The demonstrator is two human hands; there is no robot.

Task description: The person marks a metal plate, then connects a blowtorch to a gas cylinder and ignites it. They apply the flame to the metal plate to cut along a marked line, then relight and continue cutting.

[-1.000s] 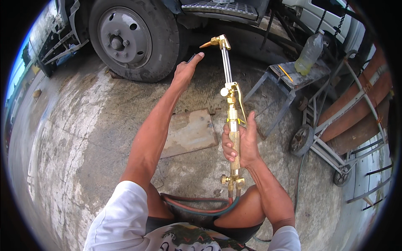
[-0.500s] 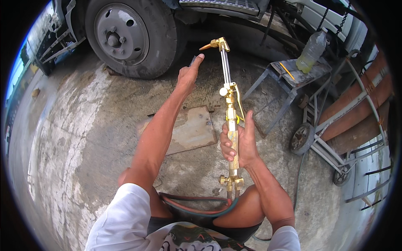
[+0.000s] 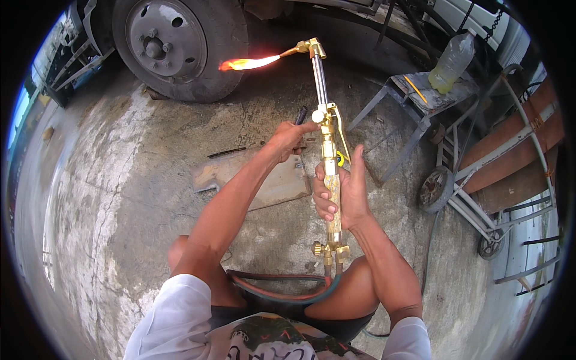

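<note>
A brass cutting torch (image 3: 327, 150) stands nearly upright before me, its head angled left. My right hand (image 3: 350, 195) is wrapped round its handle, with the thumb pointing up beside the lever. From the nozzle an orange flame (image 3: 249, 63) streams leftward. My left hand (image 3: 287, 141) is at the torch's left side, closed on a small dark lighter (image 3: 302, 114). Its index finger reaches to the torch body just under the upper valve knob. Red and blue-green hoses (image 3: 270, 294) curve from the torch's base over my lap.
A flat metal plate (image 3: 264, 186) lies on the concrete, with a thin dark strip (image 3: 227, 152) by its far edge. Beyond is a truck wheel (image 3: 201, 42). At right, a metal stand (image 3: 393, 90) bears a plastic bottle (image 3: 451, 63) and a yellow stick (image 3: 415, 89), near a wheeled cart (image 3: 468, 201).
A flame now burns at the nozzle. My left hand has drawn back from the torch tip, down to the valve knob. My right hand keeps its grip.
</note>
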